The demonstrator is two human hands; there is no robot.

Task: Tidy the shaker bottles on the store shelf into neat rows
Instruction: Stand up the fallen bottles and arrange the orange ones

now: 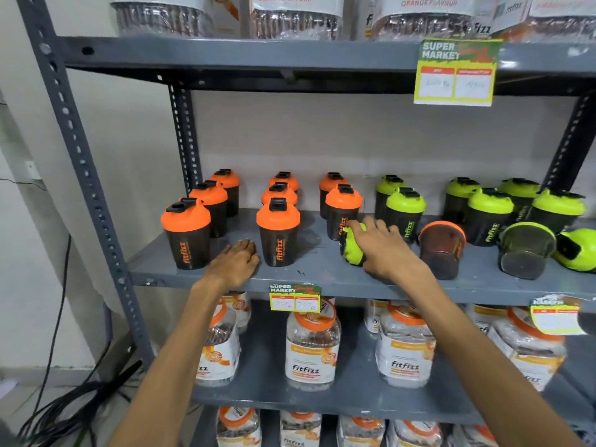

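Observation:
Orange-lidded shaker bottles (278, 232) stand upright in rows on the left half of the grey shelf (309, 275). Green-lidded shakers (404, 212) stand upright on the right half. A green-lidded shaker (352, 245) lies on its side near the shelf's front, lid pointing left, and my right hand (385, 246) lies over its body, gripping it. My left hand (237, 261) rests flat on the shelf's front edge between two orange shakers, holding nothing. Further right an orange-lidded shaker (442, 248) and two green ones (525, 248) lie tipped over.
A slotted grey upright (80, 162) frames the left side. Price tags (295, 298) hang from the shelf edges. Large clear supplement jars (312, 346) fill the shelves below and above. Black cables (64, 404) lie on the floor at lower left.

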